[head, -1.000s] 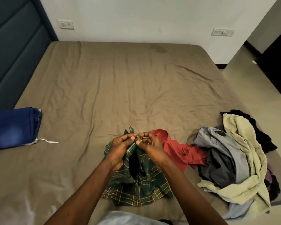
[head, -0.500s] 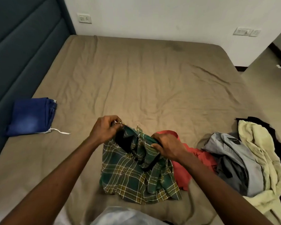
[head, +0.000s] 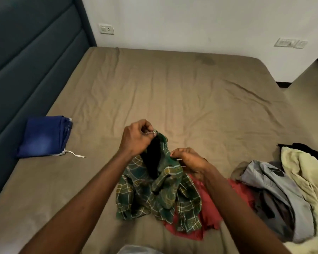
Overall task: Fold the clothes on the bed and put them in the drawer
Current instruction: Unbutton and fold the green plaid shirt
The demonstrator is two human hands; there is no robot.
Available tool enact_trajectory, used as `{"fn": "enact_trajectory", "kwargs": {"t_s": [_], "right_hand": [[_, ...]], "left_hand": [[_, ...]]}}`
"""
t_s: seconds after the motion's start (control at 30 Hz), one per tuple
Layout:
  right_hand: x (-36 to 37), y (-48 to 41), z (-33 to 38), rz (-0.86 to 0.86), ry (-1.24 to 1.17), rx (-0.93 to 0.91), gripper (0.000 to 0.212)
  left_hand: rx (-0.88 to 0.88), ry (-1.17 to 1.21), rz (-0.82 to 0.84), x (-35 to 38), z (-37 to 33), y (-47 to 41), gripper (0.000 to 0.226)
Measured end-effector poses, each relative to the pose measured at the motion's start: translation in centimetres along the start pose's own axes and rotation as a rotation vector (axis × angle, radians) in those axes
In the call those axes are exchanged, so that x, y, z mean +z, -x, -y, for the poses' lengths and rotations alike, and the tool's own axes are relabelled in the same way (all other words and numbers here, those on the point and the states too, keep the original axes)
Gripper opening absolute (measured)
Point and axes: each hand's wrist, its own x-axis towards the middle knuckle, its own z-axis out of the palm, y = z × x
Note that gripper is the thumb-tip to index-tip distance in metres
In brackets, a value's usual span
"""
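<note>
A green plaid shirt point(head: 154, 197) hangs crumpled over the brown bed point(head: 173, 92), lifted at its top edge. My left hand point(head: 136, 138) pinches one upper corner of it. My right hand point(head: 189, 162) pinches the other side of the same edge, a little lower and to the right. Under the shirt lies a red garment point(head: 209, 213). A folded blue pair of jeans point(head: 44, 136) rests at the bed's left side. No drawer is in view.
A heap of unfolded clothes point(head: 283, 195), grey, pale yellow and black, lies at the bed's right edge. A dark padded headboard point(head: 26, 61) runs along the left. The white wall point(head: 191, 22) stands behind, and floor point(head: 312, 77) shows at the right.
My hands, together on the shirt a second ago, have drawn apart along its top edge and raised it. The camera has swung left, so the clothes heap sits nearer the right border.
</note>
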Motion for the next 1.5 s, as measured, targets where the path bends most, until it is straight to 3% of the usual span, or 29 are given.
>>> {"fn": "enact_trajectory", "kwargs": {"t_s": [0.13,0.3,0.47,0.6,0.7,0.83,1.0,1.33,1.5], "right_hand": [[2.2,0.3,-5.9,-0.006,-0.225,0.104,0.013],[3.5,1.6,-9.6,-0.062,-0.204,0.041,0.010],[3.7,2.7,-10.1,-0.173,-0.087,0.019,0.003],[3.8,3.6,-10.0,-0.132,-0.245,0.154,0.006],[4.1,4.5,-10.1,-0.046,-0.340,0.245,0.006],[4.3,4.8,-11.0,-0.014,-0.356,0.286,0.027],[4.0,5.1,-10.9,0.051,-0.316,0.354,0.006],[4.6,5.2,-10.3,-0.156,-0.471,0.183,0.015],[4.7,5.2,-9.6,-0.178,-0.350,0.066,0.009]], "left_hand": [[-0.192,0.243,0.079,3.2,3.5,4.5,0.011],[-0.351,0.387,0.111,4.1,5.9,7.8,0.006],[-0.250,0.234,0.081,4.4,6.6,10.2,0.018],[-0.166,0.095,0.055,5.0,6.4,12.1,0.021],[-0.159,0.134,0.066,5.4,6.2,13.2,0.019],[-0.140,0.227,0.054,5.4,6.4,14.3,0.016],[-0.136,0.185,0.074,5.5,7.0,15.3,0.016],[-0.220,0.130,0.041,6.0,6.1,15.3,0.014],[-0.175,0.147,0.055,5.9,5.3,15.0,0.017]]}}
